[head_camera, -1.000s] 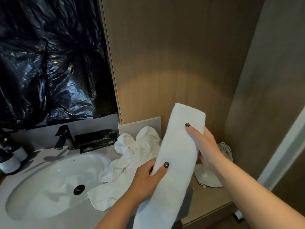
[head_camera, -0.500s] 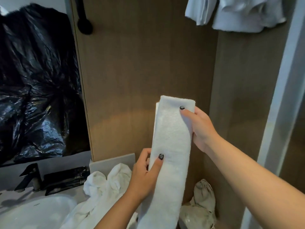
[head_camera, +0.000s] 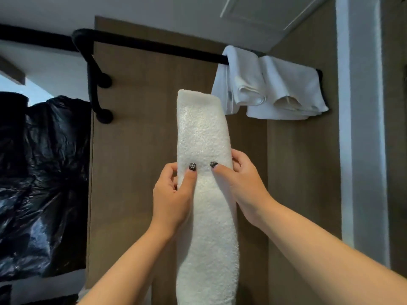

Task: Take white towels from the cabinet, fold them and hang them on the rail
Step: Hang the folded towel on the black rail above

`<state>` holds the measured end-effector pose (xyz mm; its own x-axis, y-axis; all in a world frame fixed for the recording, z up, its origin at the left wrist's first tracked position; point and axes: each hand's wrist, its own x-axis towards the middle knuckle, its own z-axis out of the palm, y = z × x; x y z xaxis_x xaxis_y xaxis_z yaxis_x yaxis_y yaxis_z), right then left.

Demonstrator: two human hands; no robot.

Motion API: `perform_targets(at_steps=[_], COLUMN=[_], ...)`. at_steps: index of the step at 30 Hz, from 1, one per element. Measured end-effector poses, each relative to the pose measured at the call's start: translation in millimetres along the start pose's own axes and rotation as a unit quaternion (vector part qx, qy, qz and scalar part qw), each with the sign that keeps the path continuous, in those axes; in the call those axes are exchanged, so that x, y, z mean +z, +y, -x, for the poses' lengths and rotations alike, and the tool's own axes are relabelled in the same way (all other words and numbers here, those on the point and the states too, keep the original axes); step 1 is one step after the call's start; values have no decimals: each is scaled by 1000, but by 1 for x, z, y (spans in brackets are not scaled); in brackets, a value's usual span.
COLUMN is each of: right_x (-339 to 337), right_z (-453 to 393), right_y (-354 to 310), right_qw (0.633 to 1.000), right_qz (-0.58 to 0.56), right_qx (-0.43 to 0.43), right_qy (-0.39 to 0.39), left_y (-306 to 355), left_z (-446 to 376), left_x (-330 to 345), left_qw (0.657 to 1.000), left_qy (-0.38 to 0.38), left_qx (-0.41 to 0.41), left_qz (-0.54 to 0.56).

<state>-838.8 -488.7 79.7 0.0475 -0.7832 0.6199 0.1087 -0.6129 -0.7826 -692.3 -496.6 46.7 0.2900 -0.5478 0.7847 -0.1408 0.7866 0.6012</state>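
Brown wood panelling [head_camera: 136, 150] fills the background, and against it a long folded white towel [head_camera: 204, 133] is held upright in a narrow strip. Its folded upper end is raised below the black rail [head_camera: 154, 45], without touching it, and its lower length runs down out of view between the forearms. The towel is gripped at mid-height from both sides. By the left hand [head_camera: 170, 194] its left edge is pinched, the thumb laid across the front and the curled fingers [head_camera: 169, 172] wrapped round behind the edge. By the right hand [head_camera: 243, 183] its right edge is pinched in the same way, the thumb pressed on the front close to the left thumb, and the fingers [head_camera: 237, 159] curled round the edge. Dark polish is seen on both thumbnails.

Right of the towel's top, two white towels [head_camera: 275, 84] are draped over the rail, bunched rather than flat, near the right-hand wall. Left of the towel, the rail is bent downward and fixed to the panelling by two round mounts [head_camera: 105, 115]. Further left of the towel, crumpled black plastic sheeting [head_camera: 41, 183] is seen. Right of the draped towels a pale vertical frame [head_camera: 361, 128] is visible.
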Motion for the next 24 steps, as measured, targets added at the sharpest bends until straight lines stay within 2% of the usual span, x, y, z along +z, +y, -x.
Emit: perform_targets(at_steps=[10, 17, 24], right_x=[-7, -3, 6], right_z=[-63, -131, -206], right_y=[-50, -86, -111], right_qw=[996, 994, 984], right_qz=[-7, -16, -28], right_qx=[-82, -101, -147], right_qy=[-17, 22, 101], left_y=[59, 84, 87], left_z=[-106, -183, -245], left_x=[29, 50, 75], left_qw=[995, 992, 993], left_qy=[31, 7, 7], left_qx=[77, 90, 95], left_qz=[-58, -86, -76])
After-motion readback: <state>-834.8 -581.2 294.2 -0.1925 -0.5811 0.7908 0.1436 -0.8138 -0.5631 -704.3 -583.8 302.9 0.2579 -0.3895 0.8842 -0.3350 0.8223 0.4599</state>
